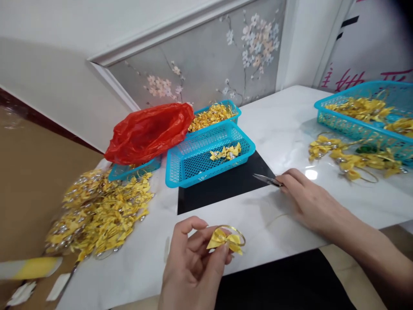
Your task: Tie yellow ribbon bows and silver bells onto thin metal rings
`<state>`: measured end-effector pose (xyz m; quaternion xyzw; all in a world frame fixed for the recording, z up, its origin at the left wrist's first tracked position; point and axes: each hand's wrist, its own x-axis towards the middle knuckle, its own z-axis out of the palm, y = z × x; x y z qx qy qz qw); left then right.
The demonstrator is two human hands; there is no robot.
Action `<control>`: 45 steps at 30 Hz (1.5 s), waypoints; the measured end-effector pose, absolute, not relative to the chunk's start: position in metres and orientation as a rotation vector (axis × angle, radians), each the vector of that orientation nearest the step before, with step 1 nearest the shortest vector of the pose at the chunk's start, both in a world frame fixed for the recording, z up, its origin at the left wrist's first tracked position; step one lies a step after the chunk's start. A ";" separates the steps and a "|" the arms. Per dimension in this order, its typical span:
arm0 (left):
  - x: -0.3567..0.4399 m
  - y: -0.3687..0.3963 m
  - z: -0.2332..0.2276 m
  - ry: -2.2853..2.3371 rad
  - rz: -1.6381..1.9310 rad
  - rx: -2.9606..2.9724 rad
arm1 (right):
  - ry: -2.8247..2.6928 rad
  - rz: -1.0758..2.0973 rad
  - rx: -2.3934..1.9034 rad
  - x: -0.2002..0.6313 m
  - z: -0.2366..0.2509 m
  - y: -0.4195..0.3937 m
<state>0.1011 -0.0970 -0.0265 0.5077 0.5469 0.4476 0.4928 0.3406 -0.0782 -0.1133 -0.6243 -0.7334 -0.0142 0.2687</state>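
The white marble desk point(284, 116) had a black square patch point(222, 185) in it. On it sat blue baskets point(206, 159), a red plastic bag point(148, 131), and two heaps of yellow ribbon bows point(100, 213), one at each side.

Glossy marble-look table point(284, 129), perforated plastic basket point(193, 168), satiny ribbon bow point(224, 241), metal scissors point(266, 180)

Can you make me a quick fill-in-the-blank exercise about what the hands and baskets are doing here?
1. The left hand pinches a yellow ____ with a gold loop.
2. The right hand rests on the table, gripping small ____.
3. The red plastic bag lies beside baskets colored ____.

Missing words: bow; scissors; blue
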 end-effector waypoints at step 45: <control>0.096 -0.094 -0.026 1.229 1.024 1.231 | -1.863 0.660 -0.969 0.286 -0.089 -0.090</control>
